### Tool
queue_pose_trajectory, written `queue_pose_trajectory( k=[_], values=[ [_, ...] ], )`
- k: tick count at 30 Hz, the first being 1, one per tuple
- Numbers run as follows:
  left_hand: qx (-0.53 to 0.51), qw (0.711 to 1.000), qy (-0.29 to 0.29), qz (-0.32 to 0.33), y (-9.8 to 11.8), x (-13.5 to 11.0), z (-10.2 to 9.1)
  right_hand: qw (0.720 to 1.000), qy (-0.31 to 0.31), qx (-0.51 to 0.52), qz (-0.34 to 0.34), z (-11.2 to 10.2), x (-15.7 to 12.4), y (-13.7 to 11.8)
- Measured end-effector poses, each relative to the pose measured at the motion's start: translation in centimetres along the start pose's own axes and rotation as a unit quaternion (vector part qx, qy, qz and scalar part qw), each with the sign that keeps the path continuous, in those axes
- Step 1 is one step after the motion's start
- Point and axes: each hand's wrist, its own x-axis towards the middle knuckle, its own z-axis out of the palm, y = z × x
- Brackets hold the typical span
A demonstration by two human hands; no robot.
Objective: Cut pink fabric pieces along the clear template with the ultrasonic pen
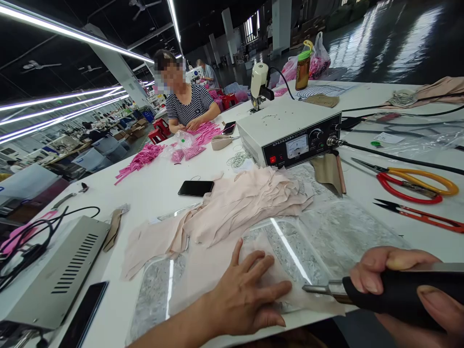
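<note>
The left hand (250,285) lies spread, fingers apart, on a pale cloth (203,278); the right hand (393,258) grips a black tool (380,292), its tip at the cloth's right part. Beneath is a marbled sheet (150,287). Beyond lie a cloth pile (246,203), a phone (195,188) and a metered box (290,142).

Left hand (246,295) palm-down with fingers (273,291) splayed, right hand (393,258) curled in a grip

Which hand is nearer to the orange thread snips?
Right. The right hand, gripping a black-handled tool, is below the orange thread snips in the picture, apart from them; the left hand lies spread on pale fabric, farther left.
</note>
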Motion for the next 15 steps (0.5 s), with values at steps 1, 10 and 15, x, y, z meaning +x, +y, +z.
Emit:
queue_pose_trajectory(
  k=[1, 10, 15],
  values=[
    [0.002, 1.0, -0.002, -0.001, 0.1, 0.0, 0.0, 1.0, 0.003, 0.003, 0.003, 0.3, 0.0, -0.1],
    [0.002, 1.0, -0.006, -0.008, 0.3, 0.0, 0.2, 0.999, -0.02, 0.02, -0.017, -0.3, -1.0, 1.6],
    [0.008, 1.0, -0.001, -0.007, 0.3, -0.1, 0.3, 0.999, -0.04, -0.01, -0.013, 0.3, -0.7, 1.4]
  ],
)
